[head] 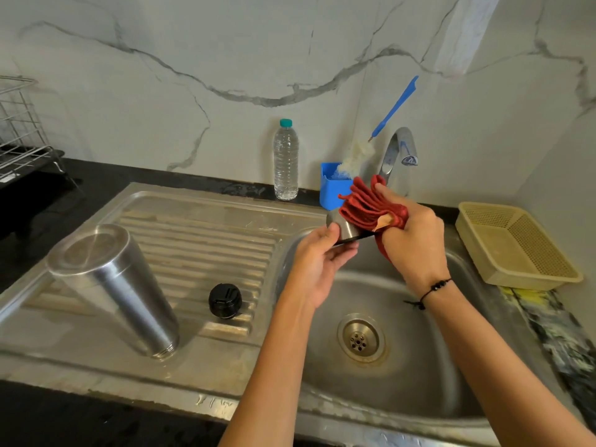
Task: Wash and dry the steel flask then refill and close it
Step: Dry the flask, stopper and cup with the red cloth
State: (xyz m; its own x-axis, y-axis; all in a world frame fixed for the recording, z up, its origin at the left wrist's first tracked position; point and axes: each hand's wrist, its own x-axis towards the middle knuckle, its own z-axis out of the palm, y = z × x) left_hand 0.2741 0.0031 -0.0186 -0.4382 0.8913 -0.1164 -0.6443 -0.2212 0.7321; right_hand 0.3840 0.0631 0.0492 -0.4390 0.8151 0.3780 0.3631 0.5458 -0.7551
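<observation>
over sink [419,366], left hand [317,262] grips steel cup [342,229]; right hand [414,240] clutches red cloth [371,204].

Left of the hands, the tall brushed-steel flask body [113,288] stands mouth down, satin and smooth, with threads at its rim. Just beside it the round black plastic stopper [225,300] looks semi-gloss. Both sit on the ribbed stainless-steel sink [200,230], dull and scuffed. Between the hands, a small polished steel cup-lid [340,229] meets a soft, matt red cloth [371,208]. Beyond them stands a clear ridged plastic water bottle [285,162]; right of them, a perforated beige plastic basket [516,243].
</observation>
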